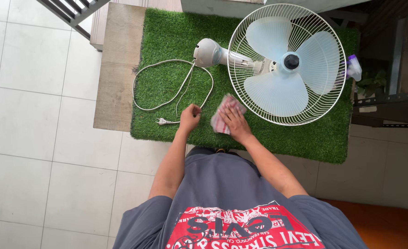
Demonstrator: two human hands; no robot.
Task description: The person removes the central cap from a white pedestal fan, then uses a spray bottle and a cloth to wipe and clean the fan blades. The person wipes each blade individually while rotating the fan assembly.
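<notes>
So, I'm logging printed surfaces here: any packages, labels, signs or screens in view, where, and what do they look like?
Shirt print: bottom centre, on the person's grey shirt, a red patch with white and dark lettering.
Spray bottle: right of the fan, whitish with purple top; no label discernible.
No signs or screens.

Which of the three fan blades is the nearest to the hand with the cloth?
The lower-left blade. It points down toward the right hand on the red-and-white cloth; the other two blades lie at the top and at the right of the hub.

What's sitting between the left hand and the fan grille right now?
In the head view, the right hand pressing a red-and-white cloth on the green turf mat lies between the left hand and the fan grille.
</notes>
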